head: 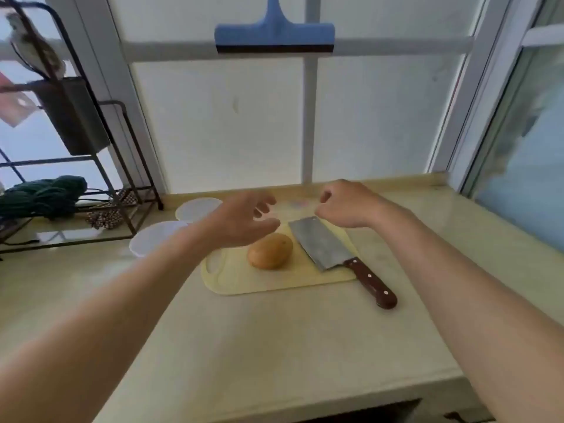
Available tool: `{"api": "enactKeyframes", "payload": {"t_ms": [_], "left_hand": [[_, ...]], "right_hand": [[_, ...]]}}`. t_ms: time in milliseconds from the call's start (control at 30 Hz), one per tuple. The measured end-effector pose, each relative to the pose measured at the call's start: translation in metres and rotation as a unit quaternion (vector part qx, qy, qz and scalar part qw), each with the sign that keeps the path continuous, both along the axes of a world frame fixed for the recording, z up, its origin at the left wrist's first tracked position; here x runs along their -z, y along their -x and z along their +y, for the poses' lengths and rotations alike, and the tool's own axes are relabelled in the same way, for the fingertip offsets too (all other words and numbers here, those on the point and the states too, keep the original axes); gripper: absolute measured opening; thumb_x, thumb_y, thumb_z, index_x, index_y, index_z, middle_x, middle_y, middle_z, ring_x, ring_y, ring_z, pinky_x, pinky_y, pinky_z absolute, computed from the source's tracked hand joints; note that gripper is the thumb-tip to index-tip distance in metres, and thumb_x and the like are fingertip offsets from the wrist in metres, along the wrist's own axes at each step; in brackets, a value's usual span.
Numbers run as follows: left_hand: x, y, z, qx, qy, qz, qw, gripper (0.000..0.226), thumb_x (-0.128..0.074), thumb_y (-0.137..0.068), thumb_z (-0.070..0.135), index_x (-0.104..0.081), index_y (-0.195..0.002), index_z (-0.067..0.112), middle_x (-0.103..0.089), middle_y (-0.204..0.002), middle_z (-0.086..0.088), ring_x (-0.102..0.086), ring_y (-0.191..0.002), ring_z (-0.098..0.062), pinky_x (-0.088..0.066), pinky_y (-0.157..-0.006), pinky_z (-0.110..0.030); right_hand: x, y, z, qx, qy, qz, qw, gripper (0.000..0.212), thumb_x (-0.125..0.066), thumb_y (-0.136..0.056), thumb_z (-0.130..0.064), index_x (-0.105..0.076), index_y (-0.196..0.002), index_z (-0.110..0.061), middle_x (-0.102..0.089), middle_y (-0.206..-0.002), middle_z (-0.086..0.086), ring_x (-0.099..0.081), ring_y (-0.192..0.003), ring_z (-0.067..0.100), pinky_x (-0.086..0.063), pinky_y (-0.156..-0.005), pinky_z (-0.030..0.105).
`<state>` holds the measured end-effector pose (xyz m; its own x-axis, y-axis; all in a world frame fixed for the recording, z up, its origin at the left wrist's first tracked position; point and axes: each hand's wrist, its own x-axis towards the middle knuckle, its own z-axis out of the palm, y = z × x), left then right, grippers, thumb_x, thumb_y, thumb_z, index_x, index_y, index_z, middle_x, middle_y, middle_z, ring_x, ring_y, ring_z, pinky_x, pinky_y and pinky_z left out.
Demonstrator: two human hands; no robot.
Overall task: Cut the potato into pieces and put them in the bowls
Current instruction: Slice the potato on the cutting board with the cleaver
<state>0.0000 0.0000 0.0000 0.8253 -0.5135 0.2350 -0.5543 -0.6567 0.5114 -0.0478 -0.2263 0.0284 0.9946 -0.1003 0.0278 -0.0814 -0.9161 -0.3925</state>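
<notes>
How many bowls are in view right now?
2. The far bowl sits by the window; the near bowl is left of the cutting board. The left hand and forearm partly cover both.

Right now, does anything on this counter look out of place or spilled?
Nothing is spilled or broken. Only the cleaver lies diagonally on the cutting board, its handle poking past the board's corner over the counter.

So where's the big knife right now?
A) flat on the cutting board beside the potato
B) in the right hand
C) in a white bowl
A: the cleaver lies flat on the cutting board, right of the whole potato; the left hand and right hand hover above, holding nothing.
</notes>
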Motion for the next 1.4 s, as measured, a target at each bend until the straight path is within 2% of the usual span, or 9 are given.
{"api": "enactKeyframes", "payload": {"t_ms": [133, 267, 400, 533, 633, 800, 967, 1167, 1400], "left_hand": [[0.046, 0.007, 0.004, -0.004, -0.089, 0.042, 0.995, 0.075, -0.072, -0.077, 0.054, -0.039, -0.141, 0.033, -0.05, -0.127, 0.008, -0.05, -0.111, -0.009, -0.044, -0.097, -0.033], [0.062, 0.007, 0.006, -0.038, -0.056, 0.05, 0.996, 0.092, -0.063, -0.06, 0.074, -0.033, -0.141, 0.04, -0.047, -0.134, 0.009, -0.048, -0.121, -0.013, -0.042, -0.103, -0.046], [0.069, 0.005, 0.005, -0.039, -0.08, 0.031, 0.996, 0.078, -0.056, -0.067, 0.075, -0.037, -0.135, 0.042, -0.049, -0.132, 0.013, -0.049, -0.118, -0.013, -0.043, -0.1, -0.047], [0.073, 0.0, 0.0, -0.013, -0.043, 0.013, 0.999, 0.06, -0.069, -0.083, 0.047, -0.043, -0.134, 0.03, -0.051, -0.125, 0.01, -0.047, -0.104, -0.009, -0.036, -0.082, -0.021], [0.08, -0.002, -0.001, -0.015, -0.008, 0.001, 1.0, 0.057, -0.069, -0.084, 0.044, -0.044, -0.133, 0.031, -0.046, -0.122, 0.017, -0.042, -0.104, -0.002, -0.032, -0.075, -0.009], [0.089, -0.026, -0.012, 0.003, 0.012, -0.001, 1.0, 0.059, -0.069, -0.082, 0.047, -0.044, -0.133, 0.031, -0.049, -0.129, 0.012, -0.047, -0.113, -0.006, -0.035, -0.09, -0.021], [0.085, -0.052, -0.029, 0.085, -0.009, -0.058, 0.995, 0.056, -0.071, -0.077, 0.044, -0.047, -0.125, 0.024, -0.046, -0.122, 0.01, -0.048, -0.105, -0.008, -0.043, -0.092, -0.028], [0.089, -0.069, -0.044, 0.179, -0.003, -0.215, 0.96, 0.036, -0.066, -0.079, 0.031, -0.065, -0.106, 0.008, -0.055, -0.109, -0.007, -0.053, -0.09, -0.027, -0.046, -0.082, -0.042], [0.089, -0.074, -0.043, 0.199, 0.001, -0.179, 0.964, 0.036, -0.061, -0.08, 0.03, -0.065, -0.11, 0.01, -0.054, -0.11, -0.006, -0.053, -0.092, -0.028, -0.045, -0.089, -0.042]], "right_hand": [[0.027, 0.017, -0.009, 0.047, 0.046, 0.119, 0.991, 0.054, -0.061, -0.09, -0.033, -0.057, -0.136, -0.005, -0.065, -0.127, 0.014, -0.068, -0.088, 0.026, -0.064, -0.084, 0.047], [0.038, 0.025, -0.02, 0.054, 0.064, 0.168, 0.982, 0.059, -0.071, -0.082, -0.041, -0.053, -0.132, -0.016, -0.062, -0.116, 0.004, -0.071, -0.091, 0.025, -0.065, -0.082, 0.043], [0.05, 0.02, -0.029, 0.049, 0.051, 0.209, 0.975, 0.062, -0.08, -0.084, -0.038, -0.052, -0.135, -0.015, -0.063, -0.112, 0.006, -0.075, -0.093, 0.026, -0.066, -0.08, 0.045], [0.056, 0.01, -0.037, 0.03, 0.029, 0.229, 0.973, 0.056, -0.084, -0.082, -0.024, -0.061, -0.13, -0.008, -0.07, -0.106, 0.008, -0.077, -0.091, 0.025, -0.066, -0.074, 0.037], [0.059, -0.005, -0.041, 0.029, -0.003, 0.239, 0.97, 0.044, -0.085, -0.079, -0.017, -0.067, -0.118, -0.005, -0.073, -0.101, 0.011, -0.077, -0.09, 0.029, -0.065, -0.071, 0.036], [0.055, -0.034, -0.048, 0.052, -0.076, 0.192, 0.977, 0.014, -0.075, -0.082, -0.012, -0.064, -0.088, -0.008, -0.062, -0.077, 0.009, -0.061, -0.064, 0.023, -0.047, -0.055, 0.028], [0.049, -0.053, -0.05, 0.011, -0.132, 0.173, 0.976, 0.02, -0.065, -0.086, -0.003, -0.061, -0.106, -0.006, -0.074, -0.092, 0.025, -0.078, -0.076, 0.036, -0.066, -0.068, 0.051], [0.05, -0.046, -0.039, -0.057, -0.109, 0.156, 0.98, 0.027, -0.06, -0.096, -0.009, -0.052, -0.114, -0.028, -0.07, -0.076, 0.008, -0.07, -0.05, 0.017, -0.06, -0.053, 0.035], [0.053, -0.041, -0.029, -0.073, -0.125, 0.158, 0.977, 0.023, -0.047, -0.103, -0.019, -0.046, -0.123, -0.03, -0.07, -0.098, 0.005, -0.075, -0.062, 0.024, -0.064, -0.057, 0.044]]}}
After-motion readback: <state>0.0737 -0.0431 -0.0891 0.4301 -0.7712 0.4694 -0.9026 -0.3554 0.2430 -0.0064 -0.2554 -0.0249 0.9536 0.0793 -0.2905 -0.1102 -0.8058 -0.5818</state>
